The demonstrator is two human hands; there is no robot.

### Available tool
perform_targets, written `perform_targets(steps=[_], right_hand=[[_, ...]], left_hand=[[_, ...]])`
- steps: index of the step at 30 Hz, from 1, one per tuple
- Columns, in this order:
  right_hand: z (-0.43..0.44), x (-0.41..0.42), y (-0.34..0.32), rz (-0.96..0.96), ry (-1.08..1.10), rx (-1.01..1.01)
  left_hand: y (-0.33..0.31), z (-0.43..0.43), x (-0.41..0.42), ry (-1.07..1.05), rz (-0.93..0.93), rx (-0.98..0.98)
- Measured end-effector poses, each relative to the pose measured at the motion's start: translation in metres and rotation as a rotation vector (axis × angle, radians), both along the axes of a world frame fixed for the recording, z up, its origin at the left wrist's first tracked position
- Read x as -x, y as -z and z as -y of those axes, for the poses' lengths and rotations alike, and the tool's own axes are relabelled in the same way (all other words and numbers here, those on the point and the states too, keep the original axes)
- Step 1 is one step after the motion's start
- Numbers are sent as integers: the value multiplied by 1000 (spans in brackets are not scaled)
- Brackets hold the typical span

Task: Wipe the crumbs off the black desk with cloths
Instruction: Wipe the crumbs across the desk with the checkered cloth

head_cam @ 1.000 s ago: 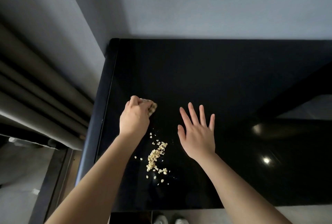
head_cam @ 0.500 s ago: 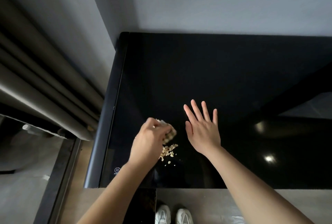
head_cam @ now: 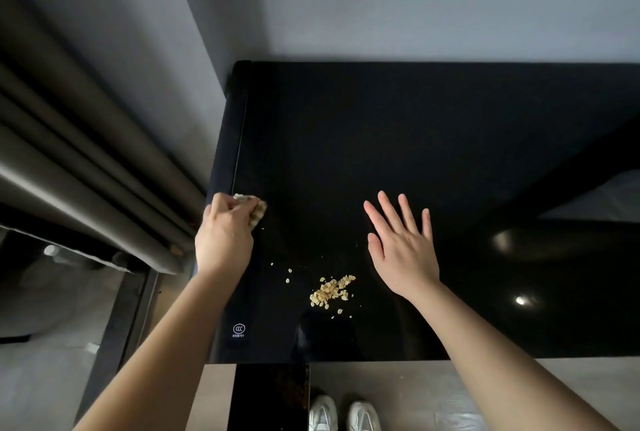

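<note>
The glossy black desk (head_cam: 415, 140) fills the middle of the view. A small pile of pale crumbs (head_cam: 330, 292) lies near its front edge, with a few stray flakes to the left. My left hand (head_cam: 223, 240) is closed around a small beige cloth (head_cam: 258, 211), pressed on the desk by its left edge, up and left of the pile. My right hand (head_cam: 403, 243) rests flat on the desk with fingers spread, just right of and above the crumbs, holding nothing.
Grey curtain folds (head_cam: 86, 160) hang close to the desk's left edge. A grey wall runs behind the desk. A dark panel (head_cam: 270, 396) and my white shoes (head_cam: 343, 413) show on the floor below the front edge.
My left hand carried the cloth from right over the crumbs out to the desk's left edge. The crumbs now sit gathered in a tighter pile. My right hand stayed flat.
</note>
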State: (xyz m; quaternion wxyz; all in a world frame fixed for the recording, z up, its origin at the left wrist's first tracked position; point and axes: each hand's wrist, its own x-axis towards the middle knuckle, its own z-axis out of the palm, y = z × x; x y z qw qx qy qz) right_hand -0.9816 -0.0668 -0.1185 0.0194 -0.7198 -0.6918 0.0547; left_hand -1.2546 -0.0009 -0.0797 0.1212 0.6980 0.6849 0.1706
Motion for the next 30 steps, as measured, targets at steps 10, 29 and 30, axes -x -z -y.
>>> perform_targets(steps=[10,29,30], right_hand=[[21,8,-1,25,38,12],[31,6,1,-10,32,-21],[31,6,1,-16,24,-19]], left_hand=[[-3,112,-31,241,86,139],[4,40,-59,284,89,83],[5,57,-61,340,86,88]])
